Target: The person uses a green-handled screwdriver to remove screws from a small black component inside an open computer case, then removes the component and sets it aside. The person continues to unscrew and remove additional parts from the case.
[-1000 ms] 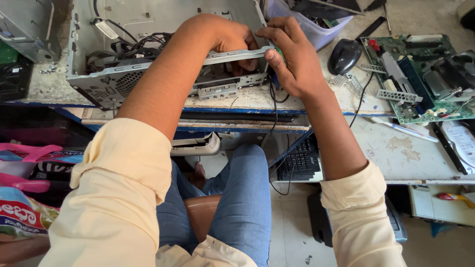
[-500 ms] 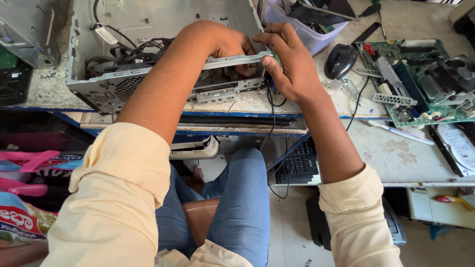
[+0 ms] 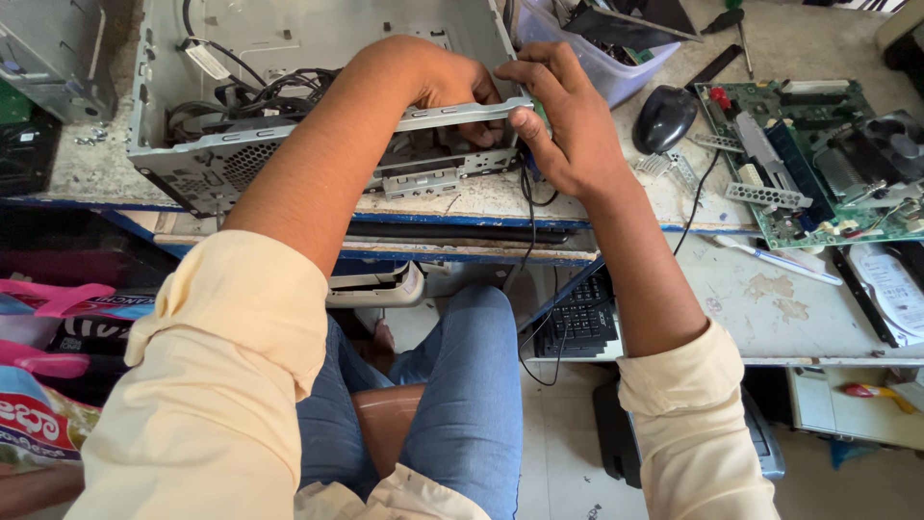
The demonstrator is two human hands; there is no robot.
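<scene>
At the far left, a printed bag (image 3: pixel 34 424) with pink handles was seen below the table edge; its contents could not be told. On the bench (image 3: pixel 462 207) an open grey computer case (image 3: pixel 289 87) was laid on its side — inside it, a bundle of black cables (image 3: pixel 260 96) and a white tag on one lead were seen. The left hand (image 3: pixel 448 87) was reached over the case's front rail (image 3: pixel 462 113), fingers curled down behind it and clenched on the metal. The right hand (image 3: pixel 563 120) was set at the rail's right end, thumb pressed under it and fingers hooked over the top, so the rail was gripped from both sides. Behind the right hand, a clear plastic tub (image 3: pixel 616 58) was stood, with dark flat parts held in it. Just right of the tub a black mouse (image 3: pixel 664 117) was laid, its cord run off the bench edge. Further right — well apart from the hands — a green motherboard (image 3: pixel 818 164) was laid flat, and below the bench a black keyboard (image 3: pixel 577 323) was seen on a pulled-out shelf.
</scene>
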